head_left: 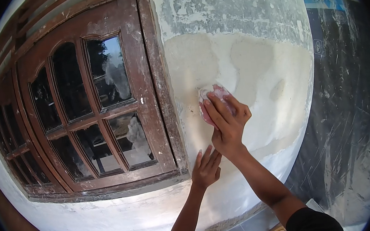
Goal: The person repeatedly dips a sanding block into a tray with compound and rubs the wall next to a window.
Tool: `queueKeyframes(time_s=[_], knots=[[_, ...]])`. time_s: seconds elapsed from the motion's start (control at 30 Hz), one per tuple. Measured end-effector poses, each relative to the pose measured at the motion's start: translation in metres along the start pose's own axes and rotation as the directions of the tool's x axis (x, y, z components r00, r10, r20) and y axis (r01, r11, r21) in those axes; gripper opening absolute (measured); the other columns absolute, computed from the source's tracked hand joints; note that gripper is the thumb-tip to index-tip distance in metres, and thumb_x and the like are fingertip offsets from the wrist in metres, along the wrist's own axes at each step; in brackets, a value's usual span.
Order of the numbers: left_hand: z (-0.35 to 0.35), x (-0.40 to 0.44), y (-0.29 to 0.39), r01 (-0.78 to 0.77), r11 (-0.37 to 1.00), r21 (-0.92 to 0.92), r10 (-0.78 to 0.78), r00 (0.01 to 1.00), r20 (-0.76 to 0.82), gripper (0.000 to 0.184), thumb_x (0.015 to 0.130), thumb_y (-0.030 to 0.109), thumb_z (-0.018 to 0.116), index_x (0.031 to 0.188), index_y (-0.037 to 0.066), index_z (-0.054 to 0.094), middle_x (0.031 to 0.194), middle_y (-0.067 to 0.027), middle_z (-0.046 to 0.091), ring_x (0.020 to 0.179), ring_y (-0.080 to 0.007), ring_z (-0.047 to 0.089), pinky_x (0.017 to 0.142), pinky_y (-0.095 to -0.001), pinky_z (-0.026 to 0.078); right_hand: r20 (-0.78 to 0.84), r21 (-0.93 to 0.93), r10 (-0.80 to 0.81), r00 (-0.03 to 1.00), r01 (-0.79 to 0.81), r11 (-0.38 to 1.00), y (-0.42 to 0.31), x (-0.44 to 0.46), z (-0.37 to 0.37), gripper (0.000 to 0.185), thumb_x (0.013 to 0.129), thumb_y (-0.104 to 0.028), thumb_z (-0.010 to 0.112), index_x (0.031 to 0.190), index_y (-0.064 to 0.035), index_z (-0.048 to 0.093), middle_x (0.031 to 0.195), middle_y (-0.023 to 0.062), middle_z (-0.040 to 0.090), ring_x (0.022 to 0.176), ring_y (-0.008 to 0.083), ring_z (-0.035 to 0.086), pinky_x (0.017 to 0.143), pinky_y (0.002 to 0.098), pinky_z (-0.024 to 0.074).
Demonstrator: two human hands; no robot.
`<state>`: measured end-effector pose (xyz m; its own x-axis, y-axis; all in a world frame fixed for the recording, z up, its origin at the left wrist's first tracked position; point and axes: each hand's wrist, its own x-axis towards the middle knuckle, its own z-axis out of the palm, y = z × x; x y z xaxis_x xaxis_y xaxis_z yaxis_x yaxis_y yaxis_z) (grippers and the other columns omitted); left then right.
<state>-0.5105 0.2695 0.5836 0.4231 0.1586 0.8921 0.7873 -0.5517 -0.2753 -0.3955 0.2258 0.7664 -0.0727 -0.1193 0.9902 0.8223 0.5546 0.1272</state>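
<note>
My right hand [229,124] is closed on a pink putty spreader [207,114], with its fingers stretched over the back. White paste is smeared across the spreader, which is pressed to or held just off the wall [248,129]; I cannot tell which. Damp-looking beige patches mark the wall around it. Lower and to the left, my left hand [206,169] has its fingers extended upward, close to the wall and below my right wrist. Nothing shows in that hand. My right palm and thumb hide part of the spreader.
A brown wooden window [98,119] with glass panes and a worn frame borders the patch on the left. Dark plastic sheeting [341,78] hangs at the right. Below are grey floor tiles [249,229] and a wooden item [275,230] by my right arm.
</note>
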Motion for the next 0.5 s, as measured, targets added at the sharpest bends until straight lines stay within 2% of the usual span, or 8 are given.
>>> queueKeyframes(time_s=[0.07,0.1,0.23,0.33,0.4,0.43,0.5], knots=[[-0.01,0.009,0.003,0.002,0.996,0.094,-0.006,0.999,0.042,0.045,0.085,0.02,0.057,0.129,0.013,0.067,0.146,-0.0014,0.059,0.142,-0.0252,0.046,0.125,-0.0495,0.017,-0.1,-0.042,-0.036,0.994,0.032,0.999,0.015,0.05,0.018,0.069,0.07,0.009,0.061,0.132,-0.0182,0.066,0.139,-0.0022,0.062,0.126,0.0289,0.05,0.101,0.0456,0.0252],[-0.007,0.006,0.003,0.03,0.997,0.064,-0.033,0.998,0.056,0.047,0.086,0.017,0.053,0.131,0.013,0.065,0.15,0.002,0.055,0.145,-0.0234,0.042,0.125,-0.0486,0.015,-0.105,-0.066,-0.046,0.993,0.039,0.997,0.022,0.066,0.028,0.069,0.07,0.009,0.061,0.133,-0.0195,0.065,0.141,-0.0022,0.061,0.127,0.0288,0.05,0.101,0.0468,0.0272],[-0.008,0.006,0.004,0.032,0.998,0.05,-0.035,0.998,0.05,0.047,0.085,0.017,0.054,0.131,0.013,0.065,0.15,0.0018,0.055,0.145,-0.0238,0.042,0.124,-0.0498,0.018,-0.008,-0.069,-0.034,0.999,0.033,0.997,0.033,0.054,0.051,0.07,0.07,0.009,0.061,0.134,-0.0196,0.065,0.142,-0.0017,0.06,0.127,0.0289,0.05,0.099,0.0485,0.0287],[-0.006,0.005,0.0,0.032,0.998,0.06,-0.035,0.998,0.045,0.046,0.085,0.019,0.056,0.129,0.013,0.067,0.148,-0.0002,0.057,0.144,-0.0223,0.043,0.124,-0.0469,0.019,0.084,-0.051,-0.002,0.996,0.007,0.999,0.018,-0.008,0.043,0.068,0.071,0.006,0.061,0.133,-0.0188,0.065,0.143,-0.0017,0.059,0.13,0.0284,0.048,0.099,0.049,0.0281],[0.008,-0.008,-0.002,0.05,0.998,-0.036,-0.048,0.997,0.06,0.043,0.085,0.02,0.059,0.126,0.012,0.068,0.136,-0.0049,0.065,0.14,-0.0241,0.047,0.123,-0.0484,0.02,0.161,-0.039,0.036,0.986,-0.03,0.999,0.008,-0.054,0.033,0.065,0.071,0.003,0.061,0.132,-0.0185,0.066,0.145,-0.0018,0.058,0.131,0.0283,0.047,0.099,0.0489,0.0269],[0.01,-0.007,-0.002,0.033,0.999,-0.021,-0.033,0.999,0.007,0.041,0.085,0.022,0.062,0.123,0.012,0.07,0.126,-0.0078,0.07,0.138,-0.0254,0.05,0.122,-0.0497,0.021,0.16,-0.043,0.041,0.986,-0.035,0.998,0.003,-0.071,0.024,0.065,0.071,0.003,0.061,0.132,-0.0185,0.066,0.145,-0.0018,0.058,0.131,0.0283,0.047,0.099,0.0489,0.0269],[0.011,-0.006,0.0,0.048,0.999,-0.023,-0.048,0.999,0.001,0.042,0.085,0.021,0.061,0.125,0.012,0.069,0.128,-0.0073,0.069,0.138,-0.0251,0.05,0.123,-0.0495,0.021,0.186,0.0,0.071,0.98,-0.072,0.997,-0.005,-0.085,0.011,0.063,0.071,0.001,0.061,0.131,-0.0185,0.067,0.145,-0.0018,0.059,0.131,0.0286,0.046,0.1,0.0485,0.0252]])
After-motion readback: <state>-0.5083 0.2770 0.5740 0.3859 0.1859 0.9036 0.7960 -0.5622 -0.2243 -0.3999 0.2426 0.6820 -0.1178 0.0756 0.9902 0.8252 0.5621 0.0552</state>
